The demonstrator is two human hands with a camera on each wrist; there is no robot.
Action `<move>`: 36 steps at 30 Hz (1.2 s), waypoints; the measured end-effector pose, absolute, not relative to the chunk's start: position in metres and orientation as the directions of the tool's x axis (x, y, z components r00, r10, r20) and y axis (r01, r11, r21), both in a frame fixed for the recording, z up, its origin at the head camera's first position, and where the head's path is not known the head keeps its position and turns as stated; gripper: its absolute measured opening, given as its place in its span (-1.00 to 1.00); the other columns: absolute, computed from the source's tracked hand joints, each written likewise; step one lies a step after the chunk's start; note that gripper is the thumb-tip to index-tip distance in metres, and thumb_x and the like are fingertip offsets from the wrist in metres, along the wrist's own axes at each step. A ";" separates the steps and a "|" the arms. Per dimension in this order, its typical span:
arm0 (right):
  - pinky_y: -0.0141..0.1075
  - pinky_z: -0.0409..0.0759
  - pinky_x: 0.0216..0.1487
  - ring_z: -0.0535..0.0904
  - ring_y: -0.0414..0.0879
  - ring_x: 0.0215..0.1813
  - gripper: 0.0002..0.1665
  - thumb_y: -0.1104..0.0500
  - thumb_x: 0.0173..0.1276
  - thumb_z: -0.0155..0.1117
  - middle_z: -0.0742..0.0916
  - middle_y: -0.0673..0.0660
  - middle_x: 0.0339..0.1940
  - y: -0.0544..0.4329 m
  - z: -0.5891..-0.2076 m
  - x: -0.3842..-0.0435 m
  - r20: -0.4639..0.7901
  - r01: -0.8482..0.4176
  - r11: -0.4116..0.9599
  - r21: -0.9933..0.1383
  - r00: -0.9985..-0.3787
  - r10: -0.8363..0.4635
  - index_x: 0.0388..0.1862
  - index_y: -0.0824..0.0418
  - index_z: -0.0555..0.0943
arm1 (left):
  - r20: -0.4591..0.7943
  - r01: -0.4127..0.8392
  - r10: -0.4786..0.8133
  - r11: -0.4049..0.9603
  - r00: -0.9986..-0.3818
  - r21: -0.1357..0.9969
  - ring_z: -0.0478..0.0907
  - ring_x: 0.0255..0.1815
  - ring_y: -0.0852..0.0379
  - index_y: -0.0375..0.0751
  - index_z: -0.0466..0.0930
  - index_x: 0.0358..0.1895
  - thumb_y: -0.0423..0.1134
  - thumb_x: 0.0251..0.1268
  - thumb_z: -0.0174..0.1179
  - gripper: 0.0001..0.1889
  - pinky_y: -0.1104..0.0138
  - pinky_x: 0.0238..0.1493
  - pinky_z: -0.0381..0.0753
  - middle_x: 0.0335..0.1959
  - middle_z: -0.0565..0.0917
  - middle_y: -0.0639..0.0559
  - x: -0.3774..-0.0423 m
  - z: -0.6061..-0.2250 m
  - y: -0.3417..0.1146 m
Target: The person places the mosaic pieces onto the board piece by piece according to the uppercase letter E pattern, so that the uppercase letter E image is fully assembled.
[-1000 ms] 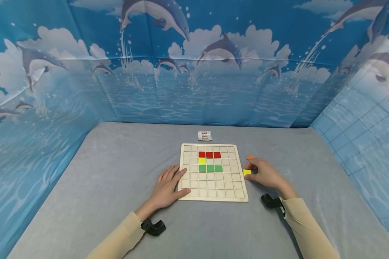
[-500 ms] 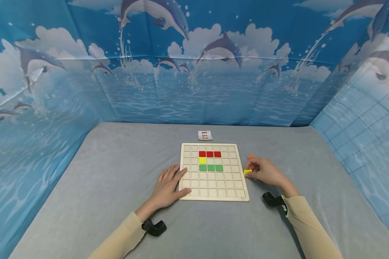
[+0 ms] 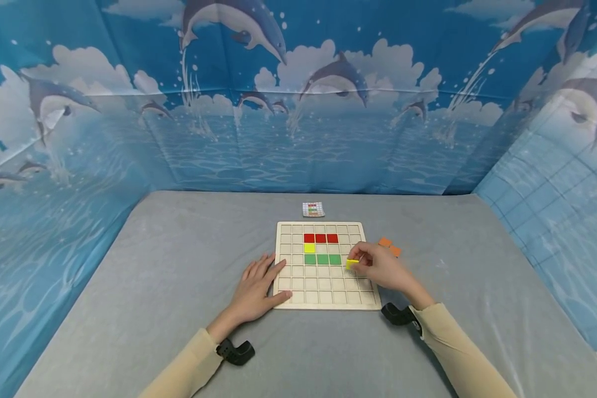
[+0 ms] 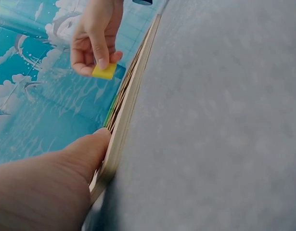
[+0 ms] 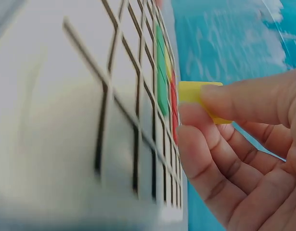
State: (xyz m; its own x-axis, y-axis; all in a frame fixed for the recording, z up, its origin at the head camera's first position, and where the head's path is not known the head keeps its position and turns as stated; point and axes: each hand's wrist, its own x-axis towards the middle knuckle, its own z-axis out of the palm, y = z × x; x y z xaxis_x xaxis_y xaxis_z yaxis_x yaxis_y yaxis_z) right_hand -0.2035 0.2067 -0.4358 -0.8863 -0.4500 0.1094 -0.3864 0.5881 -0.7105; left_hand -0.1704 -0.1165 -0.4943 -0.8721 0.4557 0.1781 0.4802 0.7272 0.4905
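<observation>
A wooden grid board (image 3: 328, 303) lies on the table. Set in its squares are a row of red tiles (image 3: 320, 238), one yellow tile (image 3: 309, 248) below the left red one, and a row of green tiles (image 3: 323, 259). My right hand (image 3: 385, 267) pinches another yellow tile (image 5: 192, 91) between thumb and fingertips, above the board's right part. The left hand (image 3: 252, 290) rests at the board's left edge with fingers spread, its thumb (image 4: 90, 147) over the front left corner.
Two orange tiles (image 3: 390, 247) lie on the table right of the board. Behind the board is a small card (image 3: 313, 209) printed with a coloured grid pattern. A blue dolphin-print curtain (image 3: 298, 149) encloses the grey table (image 3: 204, 232) at the back and sides.
My right hand has moved left with the yellow tile, from beside the board to over its right part. The orange tiles it partly covered now show. The left hand stays in place.
</observation>
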 end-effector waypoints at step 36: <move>-0.34 0.49 -0.40 0.47 -0.22 -0.46 -0.89 0.29 0.16 0.43 0.58 -0.10 -0.53 0.128 -0.451 -0.213 0.132 -0.441 0.617 -0.652 -0.867 -0.480 -0.43 0.13 0.65 | 0.175 0.478 0.453 0.734 -0.874 0.483 -0.12 0.48 -0.10 -0.08 0.16 0.47 0.21 0.29 0.09 -0.23 -0.02 0.37 -0.19 0.46 0.10 -0.17 -0.170 -0.495 -0.117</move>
